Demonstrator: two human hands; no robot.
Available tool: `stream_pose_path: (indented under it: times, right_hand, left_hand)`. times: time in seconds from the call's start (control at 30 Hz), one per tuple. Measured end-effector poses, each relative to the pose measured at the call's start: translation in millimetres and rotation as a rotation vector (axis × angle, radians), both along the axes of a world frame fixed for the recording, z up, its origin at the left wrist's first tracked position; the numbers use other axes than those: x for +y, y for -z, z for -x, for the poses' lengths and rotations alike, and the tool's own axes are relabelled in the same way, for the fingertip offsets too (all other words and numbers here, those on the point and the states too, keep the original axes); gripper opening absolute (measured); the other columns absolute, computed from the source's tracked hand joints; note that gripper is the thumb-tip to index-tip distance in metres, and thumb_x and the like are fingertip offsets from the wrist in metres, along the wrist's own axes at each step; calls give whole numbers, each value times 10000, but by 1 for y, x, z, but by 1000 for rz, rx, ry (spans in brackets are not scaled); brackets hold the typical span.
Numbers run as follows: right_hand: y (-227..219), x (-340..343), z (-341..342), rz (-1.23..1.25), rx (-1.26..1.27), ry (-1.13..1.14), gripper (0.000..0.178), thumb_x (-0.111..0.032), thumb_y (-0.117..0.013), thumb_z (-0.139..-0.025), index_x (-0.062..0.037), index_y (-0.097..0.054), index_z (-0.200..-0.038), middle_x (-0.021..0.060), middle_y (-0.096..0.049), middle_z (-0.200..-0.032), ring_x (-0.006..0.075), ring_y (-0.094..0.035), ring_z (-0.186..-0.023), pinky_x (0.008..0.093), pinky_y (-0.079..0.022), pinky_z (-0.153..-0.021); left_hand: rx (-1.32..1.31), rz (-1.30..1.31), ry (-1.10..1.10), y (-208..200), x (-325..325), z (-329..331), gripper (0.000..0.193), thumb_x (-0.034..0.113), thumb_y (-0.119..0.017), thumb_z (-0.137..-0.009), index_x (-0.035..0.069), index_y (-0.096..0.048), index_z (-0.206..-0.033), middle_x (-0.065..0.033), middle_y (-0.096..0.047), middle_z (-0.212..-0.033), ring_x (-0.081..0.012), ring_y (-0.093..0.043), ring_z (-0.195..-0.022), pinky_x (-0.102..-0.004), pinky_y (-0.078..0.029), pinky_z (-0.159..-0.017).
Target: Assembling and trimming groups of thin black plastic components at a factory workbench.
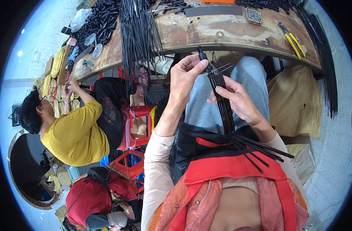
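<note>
Over my lap I hold what looks like a black umbrella frame [223,107], a narrow bundle of thin ribs running down toward my waist. My left hand [182,79] pinches the black hub piece [208,66] at its upper end between thumb and fingers. A few thin wires [224,68] stick out sideways just below that hub. Lower down, my right hand [239,99] is closed around the ribs, thumb in front and fingers partly hidden behind. Several thicker black rod ends [266,148] fan out at the bottom over my red apron [237,166].
Ahead curves a worn wooden table [176,32] with a hanging bundle of black rods [139,34], heaped black parts [101,25], a tin of small metal pieces [253,16] and yellow-handled pliers [292,40]. A person in yellow [74,133] works at left; another in red [91,200] sits nearer.
</note>
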State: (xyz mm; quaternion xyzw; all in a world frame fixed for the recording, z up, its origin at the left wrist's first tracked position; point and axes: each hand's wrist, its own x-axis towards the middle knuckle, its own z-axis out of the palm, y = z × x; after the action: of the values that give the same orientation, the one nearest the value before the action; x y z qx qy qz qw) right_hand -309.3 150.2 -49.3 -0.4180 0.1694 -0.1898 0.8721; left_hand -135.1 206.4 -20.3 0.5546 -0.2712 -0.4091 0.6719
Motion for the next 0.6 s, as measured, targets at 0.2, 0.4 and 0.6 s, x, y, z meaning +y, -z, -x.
stream_pose_path:
  times: [0.2, 0.4, 0.6]
  right_hand:
    - [2, -3, 2, -34, -21, -10, 327, -146, -575, -960, -12, -524, -1254, 40, -589, -906, 132, -601, -819, 420, -541, -883]
    - [7, -6, 5, -45, -66, -23, 297, -141, -569, -964, -14, -531, -1229, 41, -592, -909, 132, -610, -825, 419, -542, -884]
    - [4, -5, 4, -37, -49, 0, 294, -139, -566, -965, -16, -530, -1230, 44, -596, -921, 132, -613, -831, 415, -543, -882]
  left_hand:
    - [-5, 9, 127, 2, 0, -5, 301, 130, -650, -914, -27, -615, -1169, -94, -689, -1015, -143, -648, -921, -283, -508, -874]
    - [66, 46, 165, 4, 1, -1, 315, 107, -673, -892, -36, -615, -1167, -102, -696, -998, -137, -650, -896, -274, -507, -850]
    - [8, 28, 3, -5, 1, 13, 287, 77, -712, -858, -48, -632, -1104, -106, -706, -941, -121, -655, -839, -249, -514, -794]
